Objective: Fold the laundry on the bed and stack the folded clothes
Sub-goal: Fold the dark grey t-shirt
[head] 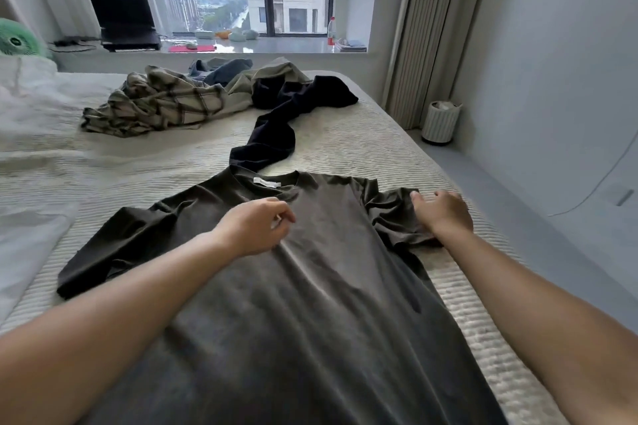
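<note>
A: Where is the T-shirt lying?

B: The dark grey T-shirt (310, 286) is lying spread flat, front up, on the ribbed cream bedspread (362, 134), collar pointing toward the window. A white neck label is showing inside the collar.

A: Hands?

B: The left hand (257, 226) is resting on the chest of the shirt just below the collar, fingers loosely curled; I cannot tell whether they are pinching any cloth. The right hand (443, 212) is lying over the bunched right sleeve, fingers bent and thumb out, touching the cloth; a firm grip is not showing. The hands are sitting well apart.

A: Other laundry?

B: A black garment (276, 128) is trailing from just beyond the collar up toward the far side of the bed. Beside it a beige plaid shirt (162, 103) is lying crumpled, with an olive garment (272, 74) and a blue-grey garment (224, 69) heaped behind. Nothing there is looking folded.

A: Surroundings?

B: A white duvet (34, 107) is sitting at the left. On the window ledge a black laptop (122, 19) is standing open, and a clear bottle with a red label (331, 32) is standing at the right end. A white ribbed bin (442, 121) is sitting on the floor by the curtain.
</note>
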